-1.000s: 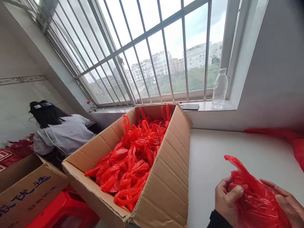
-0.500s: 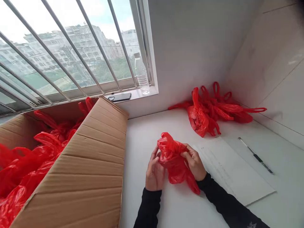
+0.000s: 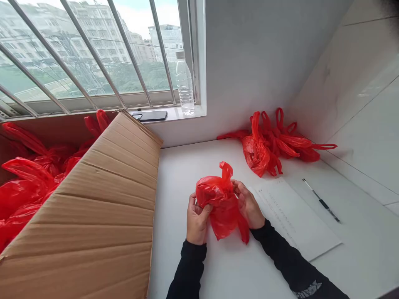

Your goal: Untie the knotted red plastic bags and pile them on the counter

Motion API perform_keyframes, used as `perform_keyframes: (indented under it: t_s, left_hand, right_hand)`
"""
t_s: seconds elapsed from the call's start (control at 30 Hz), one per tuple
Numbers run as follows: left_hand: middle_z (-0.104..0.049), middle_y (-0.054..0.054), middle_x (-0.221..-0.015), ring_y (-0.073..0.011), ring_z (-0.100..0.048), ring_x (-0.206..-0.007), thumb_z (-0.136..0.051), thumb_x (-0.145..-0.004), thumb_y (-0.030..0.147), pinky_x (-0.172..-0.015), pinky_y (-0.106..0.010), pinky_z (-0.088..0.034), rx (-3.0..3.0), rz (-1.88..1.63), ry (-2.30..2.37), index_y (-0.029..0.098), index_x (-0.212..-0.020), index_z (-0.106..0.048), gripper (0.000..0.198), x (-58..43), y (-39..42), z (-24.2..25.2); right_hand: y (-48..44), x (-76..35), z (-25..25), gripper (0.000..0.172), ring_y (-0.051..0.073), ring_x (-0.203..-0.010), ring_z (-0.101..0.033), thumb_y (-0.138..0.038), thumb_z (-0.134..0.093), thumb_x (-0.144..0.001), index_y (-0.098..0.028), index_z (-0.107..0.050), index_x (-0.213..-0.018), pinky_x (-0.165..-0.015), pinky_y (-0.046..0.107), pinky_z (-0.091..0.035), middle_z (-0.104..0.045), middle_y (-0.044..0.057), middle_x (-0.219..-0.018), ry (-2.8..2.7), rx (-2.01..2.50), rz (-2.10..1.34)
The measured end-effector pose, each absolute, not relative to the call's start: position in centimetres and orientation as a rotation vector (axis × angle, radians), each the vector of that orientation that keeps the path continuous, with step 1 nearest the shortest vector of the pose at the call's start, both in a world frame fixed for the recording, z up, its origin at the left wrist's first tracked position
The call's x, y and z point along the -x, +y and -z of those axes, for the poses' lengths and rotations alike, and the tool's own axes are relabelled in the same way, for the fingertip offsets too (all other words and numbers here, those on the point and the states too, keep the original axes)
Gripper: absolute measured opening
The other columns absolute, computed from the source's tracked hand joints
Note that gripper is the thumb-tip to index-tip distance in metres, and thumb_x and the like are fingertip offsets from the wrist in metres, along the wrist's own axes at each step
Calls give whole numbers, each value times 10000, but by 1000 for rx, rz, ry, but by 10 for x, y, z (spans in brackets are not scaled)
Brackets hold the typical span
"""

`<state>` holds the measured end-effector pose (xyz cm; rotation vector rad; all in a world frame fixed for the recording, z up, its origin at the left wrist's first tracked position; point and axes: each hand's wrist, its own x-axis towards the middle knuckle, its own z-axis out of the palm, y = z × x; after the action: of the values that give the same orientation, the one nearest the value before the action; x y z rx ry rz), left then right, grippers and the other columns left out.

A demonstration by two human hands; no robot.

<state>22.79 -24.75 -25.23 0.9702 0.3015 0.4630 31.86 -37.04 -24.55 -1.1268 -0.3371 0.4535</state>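
Note:
A crumpled red plastic bag [image 3: 222, 203] is held between my two hands above the white table, its handle loops sticking up and hanging down. My left hand [image 3: 198, 220] grips the bag's left side, thumb on top and fingers behind it. On the other side, my right hand [image 3: 249, 205] has its fingers closed at the bag's right edge, partly hidden behind the plastic. What the bag contains, if anything, cannot be made out.
A cardboard box [image 3: 109, 199] full of red bags [image 3: 28, 178] stands at left. More tied red bags [image 3: 260, 149] lie by the back wall. Written paper [image 3: 299, 220] and a pen [image 3: 324, 203] lie at right. A phone [image 3: 152, 116] and water bottle [image 3: 185, 85] are on the sill.
Both hands have turned the bag, so its gathered part now bulges left and one handle stands up. My right fingers have shifted up behind it. The view has moved slightly.

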Motion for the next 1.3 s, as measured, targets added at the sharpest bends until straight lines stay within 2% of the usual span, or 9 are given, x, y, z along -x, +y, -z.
perform_keyframes:
  t_s: [0.1,0.23,0.43,0.67,0.9,1.0,1.1,1.17,1.3]
  left_hand:
    - [-712,-32,-915,-216,-698,-800,-821,-661,292,-765,-355,-539,-963,-512,366,228,-1110,-484,565,-228,-244,249]
    - [-699,-91,-1063,-257,-681,-933,-825,-644,311,-831,-379,-527,-1023,-517,382,215,-1206,-487,662,-227,-246,245]
    - [-688,-74,-1063,-230,-650,-993,-722,-793,311,-878,-349,-498,-1063,-460,328,216,-1172,-534,435,-225,-246,245]
    - [-660,-44,-1063,-198,-635,-951,-765,-742,253,-924,-359,-478,-1067,-466,338,247,-1198,-516,520,-225,-243,248]
    - [-582,-48,-1125,-196,-583,-1030,-746,-759,231,-909,-328,-483,-1148,-678,419,269,-1249,-518,542,-225,-247,252]
    - [-622,-71,-1120,-222,-582,-1073,-668,-835,305,-951,-345,-460,-1165,-618,343,221,-1137,-616,318,-224,-252,247]
    - [-640,-117,-1213,-291,-583,-1136,-602,-873,394,-973,-416,-458,-1075,-422,235,193,-1195,-624,380,-223,-256,242]
    - [-681,-116,-1146,-314,-619,-1085,-647,-830,418,-925,-431,-489,-1001,-412,277,175,-1151,-648,403,-224,-256,241]
    - [-724,-47,-797,-284,-696,-846,-701,-759,413,-771,-390,-542,-894,-452,426,161,-889,-667,286,-226,-251,249]
  right_hand:
    - [-371,-314,241,479,244,-1067,-602,-556,-511,-896,-292,-476,-1294,-843,369,-516,-606,70,-1227,-422,1118,-517]
    - [-368,-307,239,347,239,-1059,-599,-398,-628,-865,-268,-544,-1176,-961,380,-464,-636,41,-1148,-511,1176,-534]
    - [-369,-309,248,186,231,-837,-631,-384,-547,-905,-237,-599,-1007,-794,346,-517,-672,21,-920,-378,1197,-524]
    - [-369,-307,243,199,226,-892,-611,-400,-531,-920,-226,-612,-971,-843,330,-495,-667,26,-935,-452,1276,-476]
    - [-376,-310,242,183,210,-751,-577,-387,-544,-915,-234,-631,-965,-732,331,-490,-644,16,-817,-423,1487,-156]
    - [-378,-306,237,198,236,-880,-606,-348,-548,-915,-265,-643,-1066,-823,369,-496,-667,37,-977,-502,1585,-53]
    - [-378,-297,231,382,281,-1191,-535,-296,-586,-885,-311,-593,-1267,-1030,438,-425,-574,43,-1320,-796,1582,-97]
    - [-378,-292,229,434,290,-1263,-499,-278,-585,-884,-318,-575,-1317,-1063,464,-411,-538,38,-1388,-976,1536,-190]
    - [-381,-294,229,293,255,-1119,-601,-262,-488,-947,-303,-685,-1160,-973,438,-484,-667,51,-1171,-889,1543,-113]
